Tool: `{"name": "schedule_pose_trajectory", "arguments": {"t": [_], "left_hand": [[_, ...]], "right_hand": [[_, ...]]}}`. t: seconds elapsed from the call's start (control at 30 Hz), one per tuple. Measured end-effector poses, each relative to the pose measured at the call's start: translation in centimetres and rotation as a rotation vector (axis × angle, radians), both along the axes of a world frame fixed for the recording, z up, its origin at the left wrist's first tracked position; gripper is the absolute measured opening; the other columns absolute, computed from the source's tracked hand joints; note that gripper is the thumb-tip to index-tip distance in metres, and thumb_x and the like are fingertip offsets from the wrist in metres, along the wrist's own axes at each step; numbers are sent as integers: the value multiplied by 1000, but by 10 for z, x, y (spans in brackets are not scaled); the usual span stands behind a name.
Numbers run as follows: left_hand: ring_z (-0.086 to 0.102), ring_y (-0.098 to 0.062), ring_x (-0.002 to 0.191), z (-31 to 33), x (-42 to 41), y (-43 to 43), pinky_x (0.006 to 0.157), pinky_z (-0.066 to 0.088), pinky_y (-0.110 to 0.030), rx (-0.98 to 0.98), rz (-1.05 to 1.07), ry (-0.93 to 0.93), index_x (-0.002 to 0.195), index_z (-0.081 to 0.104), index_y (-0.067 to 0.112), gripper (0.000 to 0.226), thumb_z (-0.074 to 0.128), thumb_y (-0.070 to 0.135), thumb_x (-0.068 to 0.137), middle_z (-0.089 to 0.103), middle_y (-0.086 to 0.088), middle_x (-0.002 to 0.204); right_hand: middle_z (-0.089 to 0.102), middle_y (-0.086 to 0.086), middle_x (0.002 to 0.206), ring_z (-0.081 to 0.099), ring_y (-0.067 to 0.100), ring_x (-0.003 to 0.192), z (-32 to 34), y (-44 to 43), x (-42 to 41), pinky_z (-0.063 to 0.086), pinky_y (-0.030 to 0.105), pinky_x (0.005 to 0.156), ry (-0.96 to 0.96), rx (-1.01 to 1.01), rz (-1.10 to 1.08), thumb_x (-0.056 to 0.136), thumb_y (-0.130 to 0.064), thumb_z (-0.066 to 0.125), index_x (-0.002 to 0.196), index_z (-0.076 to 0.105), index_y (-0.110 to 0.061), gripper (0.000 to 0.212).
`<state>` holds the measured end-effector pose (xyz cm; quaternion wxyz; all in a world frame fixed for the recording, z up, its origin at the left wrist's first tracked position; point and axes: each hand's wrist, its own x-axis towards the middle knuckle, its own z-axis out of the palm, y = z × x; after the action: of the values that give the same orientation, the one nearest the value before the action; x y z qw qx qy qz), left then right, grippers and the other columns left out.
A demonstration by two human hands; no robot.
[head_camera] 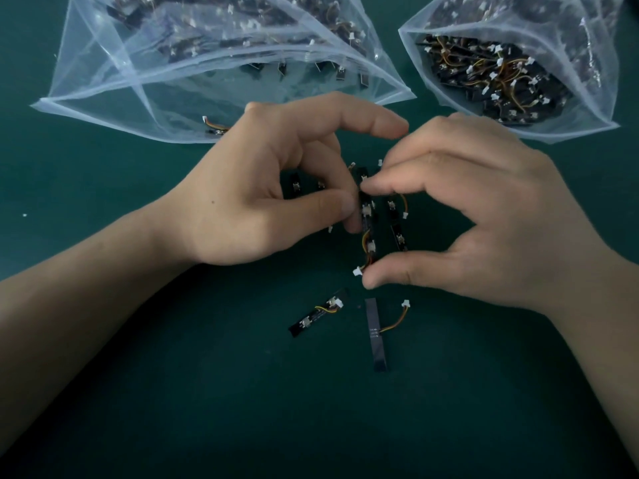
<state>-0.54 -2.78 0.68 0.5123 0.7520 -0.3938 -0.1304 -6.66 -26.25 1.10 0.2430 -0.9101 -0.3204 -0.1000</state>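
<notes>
Head view: a narrow black circuit strip (367, 233) with white connectors and yellow-orange wires is held just over the dark green tabletop (173, 392), its long axis running away from the person. The right hand (484, 216) clamps it end to end, forefinger at the far end, thumb at the near; the left hand (249, 202) pinches its left edge near the middle (possibly several strips stacked).
</notes>
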Motion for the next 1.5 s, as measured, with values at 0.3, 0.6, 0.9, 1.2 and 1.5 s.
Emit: {"name": "schedule_pose_trajectory", "arguments": {"t": [0.3, 0.6, 0.9, 1.2, 1.5], "left_hand": [[67, -19, 79, -4, 2, 2, 89, 43, -31, -23, 108, -99, 133, 58, 5, 42, 66, 3, 92, 71, -6, 82], [65, -20, 74, -6, 4, 2, 80, 44, -31, -70, 154, -211, 125, 62, 3, 36, 64, -4, 89, 68, -9, 76], [65, -22, 72, -9, 6, 3, 80, 43, -32, -88, 197, -254, 118, 65, 6, 31, 62, -3, 88, 68, -8, 74], [66, -19, 73, -10, 6, 5, 84, 40, -38, -77, 204, -267, 117, 67, 8, 29, 63, 0, 89, 69, -6, 75], [65, -15, 74, -13, 6, 6, 82, 40, -60, -75, 200, -289, 117, 68, 14, 29, 64, 5, 89, 69, 3, 75]], "right_hand": [[60, -2, 125, 53, 17, 107, 2, -10, -6, 37, 41, 101, 228, -100, -13, 77, -77, 70, 111, 76, -25, 63], [60, -4, 110, 57, 19, 100, 3, -19, -4, 40, 38, 97, 215, -66, -9, 84, -61, 74, 114, 77, -24, 48], [64, -7, 77, 60, 18, 72, -1, -18, -6, 51, 41, 68, 202, -44, -15, 90, -41, 80, 78, 77, -21, 23], [61, -11, 77, 59, 15, 73, -1, -18, -7, 51, 43, 62, 240, -44, -56, 91, -44, 76, 75, 73, -24, 26], [59, -5, 74, 56, 19, 69, -2, -13, -10, 48, 43, 60, 184, -15, -45, 94, -42, 78, 78, 75, -21, 27]]}}
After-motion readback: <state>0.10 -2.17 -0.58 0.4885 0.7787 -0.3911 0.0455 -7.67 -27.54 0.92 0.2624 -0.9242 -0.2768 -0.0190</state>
